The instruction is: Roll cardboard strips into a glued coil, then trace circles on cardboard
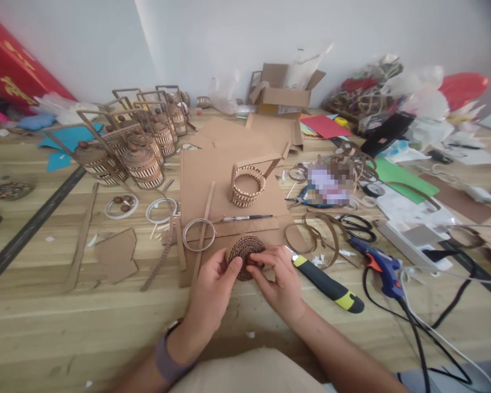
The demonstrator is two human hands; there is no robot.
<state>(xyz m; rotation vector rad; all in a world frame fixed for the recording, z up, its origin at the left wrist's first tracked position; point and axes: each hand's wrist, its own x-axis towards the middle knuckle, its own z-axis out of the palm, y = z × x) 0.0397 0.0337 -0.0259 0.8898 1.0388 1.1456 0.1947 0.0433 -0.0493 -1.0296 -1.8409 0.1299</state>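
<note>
A round lid of tightly coiled corrugated cardboard strip (pixel 242 245) is held low over the table's front edge. My left hand (pixel 210 292) grips its left side, thumb on top. With thumb and fingertips, my right hand (pixel 281 281) pinches a small dark brown bead (pixel 249 257) at the coil's centre; the fingers partly cover it. Beyond them, a small round basket (pixel 247 188) with a cardboard handle stands on a cardboard sheet (pixel 204 164). A pen (pixel 247 218) lies between basket and lid. Right of my right hand is a yellow-and-black utility knife (pixel 327 281).
Finished lidded baskets with handles (pixel 143 155) crowd the back left. White rings (pixel 198 234) and cardboard strips (pixel 82 240) lie at left. To the right are a blue glue gun (pixel 380 265) with trailing cords, black scissors (pixel 358 226), pliers (pixel 311 199) and a power strip (pixel 413 245).
</note>
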